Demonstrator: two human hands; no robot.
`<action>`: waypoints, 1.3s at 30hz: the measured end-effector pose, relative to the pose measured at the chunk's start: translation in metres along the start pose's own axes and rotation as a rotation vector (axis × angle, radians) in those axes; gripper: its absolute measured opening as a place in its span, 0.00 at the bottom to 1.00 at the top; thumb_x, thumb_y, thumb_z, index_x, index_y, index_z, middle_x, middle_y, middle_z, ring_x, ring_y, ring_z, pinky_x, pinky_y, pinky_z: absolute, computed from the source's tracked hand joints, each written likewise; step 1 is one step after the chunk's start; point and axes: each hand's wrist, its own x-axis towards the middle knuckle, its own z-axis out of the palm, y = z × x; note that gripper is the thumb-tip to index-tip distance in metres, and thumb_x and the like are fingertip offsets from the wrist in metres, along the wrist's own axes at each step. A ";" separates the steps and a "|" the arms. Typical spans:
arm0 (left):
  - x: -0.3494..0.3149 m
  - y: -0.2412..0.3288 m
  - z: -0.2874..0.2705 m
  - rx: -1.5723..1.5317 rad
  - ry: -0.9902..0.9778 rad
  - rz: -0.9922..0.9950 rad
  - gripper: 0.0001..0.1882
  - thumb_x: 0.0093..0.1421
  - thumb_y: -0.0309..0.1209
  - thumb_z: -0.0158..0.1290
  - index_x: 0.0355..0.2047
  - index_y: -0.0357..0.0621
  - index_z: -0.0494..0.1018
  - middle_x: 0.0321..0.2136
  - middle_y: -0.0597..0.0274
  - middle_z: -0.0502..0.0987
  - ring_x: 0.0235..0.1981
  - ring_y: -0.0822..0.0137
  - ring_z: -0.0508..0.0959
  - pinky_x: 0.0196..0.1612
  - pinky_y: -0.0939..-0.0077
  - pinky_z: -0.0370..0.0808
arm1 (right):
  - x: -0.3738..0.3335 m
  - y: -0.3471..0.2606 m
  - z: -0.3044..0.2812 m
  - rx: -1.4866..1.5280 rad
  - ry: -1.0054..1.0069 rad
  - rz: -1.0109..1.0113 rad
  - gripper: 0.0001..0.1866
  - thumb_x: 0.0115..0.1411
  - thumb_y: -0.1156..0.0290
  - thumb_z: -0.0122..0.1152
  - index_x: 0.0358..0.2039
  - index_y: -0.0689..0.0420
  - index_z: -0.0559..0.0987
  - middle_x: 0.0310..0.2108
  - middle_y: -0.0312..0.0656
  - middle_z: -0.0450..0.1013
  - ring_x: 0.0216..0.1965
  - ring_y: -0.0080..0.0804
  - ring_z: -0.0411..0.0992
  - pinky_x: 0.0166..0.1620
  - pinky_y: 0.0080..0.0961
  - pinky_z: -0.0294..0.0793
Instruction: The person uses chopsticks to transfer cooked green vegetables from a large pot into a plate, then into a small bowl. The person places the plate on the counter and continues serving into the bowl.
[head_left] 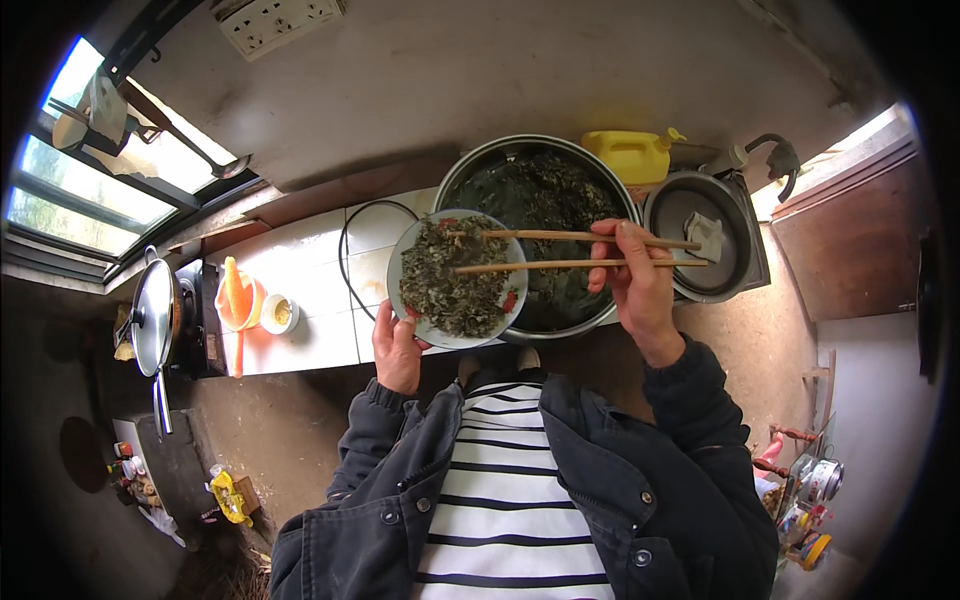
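Observation:
My left hand grips the near left rim of a pale plate, thumb on top. A heap of dark, chopped, leafy food covers most of the plate, and red patches show near its rim. In my right hand is a pair of wooden chopsticks, held slightly apart, their tips over the heap. Under and to the right of the plate stands a large round metal basin containing more dark leafy matter in dark liquid. The plate overlaps the basin's left side.
Right of the basin sits a metal sink with a cloth; behind it stands a yellow jug. Left along the tiled counter are a black cable loop, a white cup, an orange container and a lidded pan.

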 end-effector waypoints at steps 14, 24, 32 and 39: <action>-0.007 0.022 -0.025 -0.099 0.131 0.131 0.19 0.64 0.23 0.44 0.56 0.38 0.63 0.44 0.60 0.75 0.35 0.70 0.77 0.34 0.75 0.78 | 0.044 0.043 -0.064 -0.268 0.094 0.070 0.17 0.70 0.59 0.53 0.46 0.61 0.79 0.30 0.36 0.74 0.27 0.21 0.75 0.30 0.18 0.79; -0.013 0.028 -0.032 -0.121 0.133 0.137 0.19 0.65 0.23 0.42 0.56 0.39 0.63 0.47 0.58 0.74 0.42 0.67 0.77 0.41 0.71 0.80 | 0.062 0.089 -0.061 -0.224 0.047 0.158 0.20 0.69 0.55 0.53 0.44 0.62 0.79 0.28 0.37 0.72 0.24 0.23 0.75 0.28 0.20 0.80; -0.010 0.028 -0.028 -0.125 0.156 0.135 0.18 0.65 0.23 0.42 0.56 0.39 0.63 0.46 0.59 0.74 0.39 0.68 0.78 0.37 0.73 0.80 | 0.061 0.101 -0.066 -0.214 0.129 0.095 0.19 0.68 0.58 0.55 0.40 0.64 0.78 0.28 0.40 0.75 0.26 0.25 0.76 0.31 0.23 0.81; -0.008 0.028 -0.026 -0.086 0.135 0.136 0.18 0.65 0.25 0.44 0.55 0.40 0.64 0.42 0.62 0.75 0.31 0.73 0.77 0.29 0.79 0.77 | 0.059 0.095 -0.073 -0.061 0.261 0.128 0.17 0.68 0.62 0.56 0.38 0.66 0.78 0.27 0.43 0.75 0.25 0.29 0.77 0.29 0.23 0.81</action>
